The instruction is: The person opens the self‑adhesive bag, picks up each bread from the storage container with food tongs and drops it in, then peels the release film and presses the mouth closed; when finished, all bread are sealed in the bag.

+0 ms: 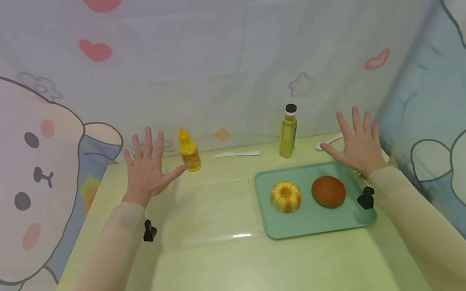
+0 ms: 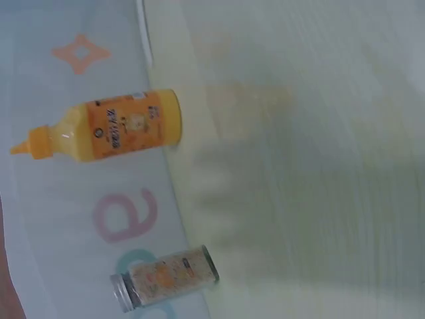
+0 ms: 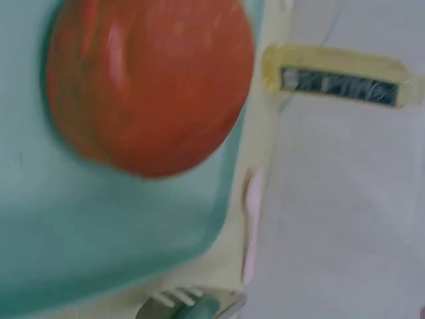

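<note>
Both hands are raised over the table with fingers spread, holding nothing. My left hand [image 1: 146, 174] is nearest a yellow squeeze bottle [image 1: 190, 154], its thumb tip overlapping the bottle's edge in the head view; contact cannot be told. In the left wrist view, a spice jar [image 2: 169, 276] with a metal lid stands near the same squeeze bottle [image 2: 133, 126]. My right hand [image 1: 358, 148] hovers at the back right, by a pale pink spoon [image 1: 330, 141] and the green tray [image 1: 319, 225]. On the tray sit a round brown bun [image 1: 328, 191] and a golden ring-shaped cake [image 1: 285, 197].
A bottle of yellow-green oil [image 1: 288, 133] and a white plastic knife [image 1: 238, 154] are along the table's back edge. A transparent sheet [image 1: 214, 212] lies left of the tray. At the right wrist view's bottom, a partly cut-off green object [image 3: 199, 309] has pale prongs beside it.
</note>
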The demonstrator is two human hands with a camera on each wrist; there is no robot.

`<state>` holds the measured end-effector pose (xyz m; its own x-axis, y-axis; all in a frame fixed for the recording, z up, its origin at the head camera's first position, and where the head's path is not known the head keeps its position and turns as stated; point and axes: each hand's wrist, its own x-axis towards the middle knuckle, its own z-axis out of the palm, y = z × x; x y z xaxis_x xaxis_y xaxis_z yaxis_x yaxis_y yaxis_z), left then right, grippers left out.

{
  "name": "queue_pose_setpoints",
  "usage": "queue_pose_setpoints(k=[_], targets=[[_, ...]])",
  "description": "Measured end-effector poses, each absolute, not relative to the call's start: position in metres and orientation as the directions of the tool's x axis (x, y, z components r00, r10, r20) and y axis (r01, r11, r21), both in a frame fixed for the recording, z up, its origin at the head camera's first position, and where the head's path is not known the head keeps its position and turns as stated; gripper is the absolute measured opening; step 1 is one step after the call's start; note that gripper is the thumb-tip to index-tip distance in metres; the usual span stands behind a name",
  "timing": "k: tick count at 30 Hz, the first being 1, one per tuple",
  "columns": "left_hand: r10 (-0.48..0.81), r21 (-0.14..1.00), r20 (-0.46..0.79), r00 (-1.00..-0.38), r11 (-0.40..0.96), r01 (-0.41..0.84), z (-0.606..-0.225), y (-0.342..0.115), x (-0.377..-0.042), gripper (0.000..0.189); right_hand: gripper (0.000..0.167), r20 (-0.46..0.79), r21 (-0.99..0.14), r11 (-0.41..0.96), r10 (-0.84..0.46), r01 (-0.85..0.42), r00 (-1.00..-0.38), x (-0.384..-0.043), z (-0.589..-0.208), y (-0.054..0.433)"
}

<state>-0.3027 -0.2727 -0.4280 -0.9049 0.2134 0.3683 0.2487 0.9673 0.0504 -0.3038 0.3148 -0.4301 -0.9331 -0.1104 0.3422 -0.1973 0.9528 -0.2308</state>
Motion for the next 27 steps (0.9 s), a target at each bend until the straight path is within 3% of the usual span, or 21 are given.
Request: queue_pose_setpoints(k=[7, 19, 27], targets=[[0.275, 0.145, 0.485, -0.830, 0.911, 0.386, -0.419, -0.252, -0.284, 0.111, 0.093, 0.416, -0.395, 0.849, -0.176, -0.351, -0.892, -0.283, -0.419, 0.293], [0.399, 0.245, 0.547, -0.736, 0.765, 0.596, -0.439, -0.200, -0.245, 0.101, 0.080, 0.496, -0.445, 0.677, -0.359, -0.586, -0.791, -0.238, -0.425, 0.215], [0.428, 0.301, 0.442, -0.789, 0.757, 0.579, -0.463, -0.179, -0.229, 0.093, 0.075, 0.446, -0.460, 0.608, -0.472, -0.647, -0.760, -0.218, -0.426, 0.160]])
